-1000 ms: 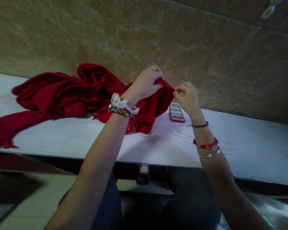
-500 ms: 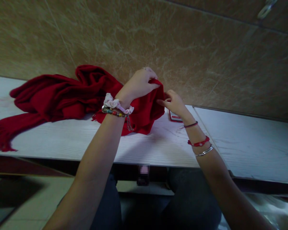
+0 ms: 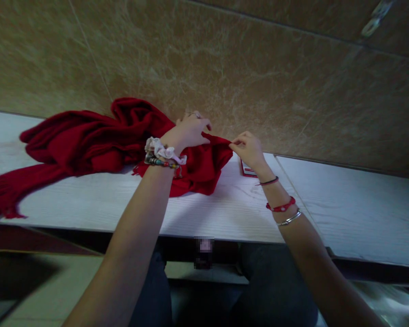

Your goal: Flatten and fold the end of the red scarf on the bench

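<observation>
A red scarf (image 3: 78, 143) with fringed ends lies rumpled along a white wood-grain tabletop (image 3: 197, 218). Between thumb and fingers, my right hand (image 3: 249, 149) pinches the scarf's right-hand edge and draws it into a point. My left hand (image 3: 188, 132) hovers over the scarf's gathered part, thumb and fingers apart; some of its fingertips are hidden behind the hand. The fringe at the far left hangs toward the table's front edge.
Just beyond the right wrist lies a flat red-edged card or case (image 3: 247, 170), partly covered. A brown marbled wall (image 3: 225, 81) rises behind the table, with a small light-coloured fitting (image 3: 375, 20) at upper right. A seam crosses the tabletop on the right.
My left hand has let go of the scarf's upper edge and moved slightly left and down. My right hand now pinches the edge, pulling it flatter and to a point.
</observation>
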Tool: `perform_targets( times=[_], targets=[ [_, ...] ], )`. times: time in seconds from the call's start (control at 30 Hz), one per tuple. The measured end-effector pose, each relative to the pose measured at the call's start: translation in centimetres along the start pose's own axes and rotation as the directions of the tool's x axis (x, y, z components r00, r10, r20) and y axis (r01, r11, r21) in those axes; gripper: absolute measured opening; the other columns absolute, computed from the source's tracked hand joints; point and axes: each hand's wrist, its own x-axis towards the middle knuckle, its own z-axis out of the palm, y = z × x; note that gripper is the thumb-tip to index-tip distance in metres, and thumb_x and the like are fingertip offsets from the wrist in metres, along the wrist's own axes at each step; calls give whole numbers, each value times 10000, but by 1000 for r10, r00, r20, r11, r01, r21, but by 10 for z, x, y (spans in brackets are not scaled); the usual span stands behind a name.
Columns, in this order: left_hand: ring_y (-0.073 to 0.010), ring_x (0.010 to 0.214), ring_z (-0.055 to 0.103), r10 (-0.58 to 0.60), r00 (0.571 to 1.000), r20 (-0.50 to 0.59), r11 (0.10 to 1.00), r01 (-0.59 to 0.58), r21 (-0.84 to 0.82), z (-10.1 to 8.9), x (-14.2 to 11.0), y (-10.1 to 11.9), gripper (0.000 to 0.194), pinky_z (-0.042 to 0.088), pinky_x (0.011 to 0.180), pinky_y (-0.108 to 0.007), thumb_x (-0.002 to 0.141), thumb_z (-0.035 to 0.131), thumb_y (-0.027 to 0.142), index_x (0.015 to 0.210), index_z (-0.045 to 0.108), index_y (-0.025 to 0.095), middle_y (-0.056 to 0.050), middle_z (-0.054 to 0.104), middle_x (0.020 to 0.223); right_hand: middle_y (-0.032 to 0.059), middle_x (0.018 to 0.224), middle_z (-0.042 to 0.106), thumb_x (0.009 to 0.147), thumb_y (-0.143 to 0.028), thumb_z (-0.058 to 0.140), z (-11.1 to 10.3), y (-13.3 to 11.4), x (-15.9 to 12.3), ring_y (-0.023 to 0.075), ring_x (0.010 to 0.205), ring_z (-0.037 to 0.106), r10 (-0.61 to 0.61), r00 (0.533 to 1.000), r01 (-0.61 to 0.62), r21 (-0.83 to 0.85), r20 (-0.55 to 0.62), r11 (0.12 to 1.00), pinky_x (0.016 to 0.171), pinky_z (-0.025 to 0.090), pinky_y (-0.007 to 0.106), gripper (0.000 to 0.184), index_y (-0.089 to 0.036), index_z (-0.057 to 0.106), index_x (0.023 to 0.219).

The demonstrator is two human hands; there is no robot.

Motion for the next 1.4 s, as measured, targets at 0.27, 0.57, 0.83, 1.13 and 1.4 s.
perform_targets(
  times=[0.27, 0.57, 0.83, 1.13, 1.4],
  targets=[
    [-195, 1093, 465, 194, 972, -130, 980, -199, -29, 3, 9, 32, 193, 355, 957, -337, 781, 552, 314, 877, 674, 199, -24, 542, 1147, 14, 754, 559, 702, -149, 627, -10, -15, 0, 150, 734, 533, -32, 997, 34, 25, -67, 999, 724, 421, 311, 55, -178, 656, 665],
    [-219, 1125, 466, 220, 945, -242, 969, -241, -59, -12, 2, 39, 160, 333, 993, -393, 800, 510, 209, 825, 664, 172, -37, 539, 1139, 57, 877, 544, 727, -190, 629, 15, -10, -6, 192, 852, 551, -38, 998, 40, 37, -51, 999, 817, 448, 357, 64, -184, 661, 782],
    [-229, 1122, 473, 187, 930, -316, 975, -215, -56, -22, -4, 46, 118, 362, 978, -419, 799, 523, 221, 786, 631, 174, -50, 553, 1158, 68, 877, 576, 737, -147, 597, 20, -13, -7, 196, 862, 570, 1, 1000, 0, 61, -16, 998, 826, 458, 355, 64, -166, 652, 765],
    [-196, 1123, 467, 191, 841, -505, 967, -251, -52, -37, -13, 54, 81, 370, 971, -371, 806, 530, 265, 761, 597, 256, -14, 551, 1157, 52, 839, 546, 742, -164, 565, 17, 9, -4, 195, 844, 534, 49, 968, -55, -19, -248, 998, 814, 446, 374, 59, -190, 591, 695],
    [-158, 1069, 489, 147, 738, -658, 971, -234, -45, -56, -20, 54, 49, 396, 940, -322, 821, 539, 256, 795, 571, 231, -19, 552, 1121, 66, 907, 506, 749, -129, 514, -58, 13, 8, 199, 953, 504, 14, 823, -90, -106, -568, 990, 895, 400, 409, 96, -182, 593, 736]
  ],
)
